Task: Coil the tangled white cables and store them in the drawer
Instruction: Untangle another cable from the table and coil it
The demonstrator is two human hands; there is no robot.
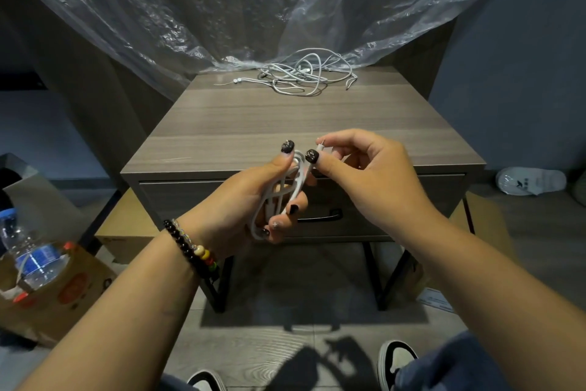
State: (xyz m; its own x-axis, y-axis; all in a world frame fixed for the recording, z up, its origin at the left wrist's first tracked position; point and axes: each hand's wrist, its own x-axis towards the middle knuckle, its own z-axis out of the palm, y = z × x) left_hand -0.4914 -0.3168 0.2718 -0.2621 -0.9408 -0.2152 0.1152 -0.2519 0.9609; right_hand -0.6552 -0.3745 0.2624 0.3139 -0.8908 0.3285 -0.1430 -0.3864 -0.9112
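Observation:
My left hand [253,197] grips a coiled white cable [279,197] in front of the nightstand's shut drawer [177,200]. My right hand [358,165] pinches the plug end of that same cable between thumb and forefinger, just right of the coil. A tangled heap of white cables [301,75] lies at the back of the nightstand top [269,124], well beyond both hands. The black drawer handle [323,216] shows partly behind my left fingers.
Clear plastic sheeting [222,3] hangs behind the nightstand and touches its back edge. A water bottle [28,254] stands in a cardboard box [63,295] at the lower left. A white slipper [531,180] lies on the floor at the right. My shoes show at the bottom.

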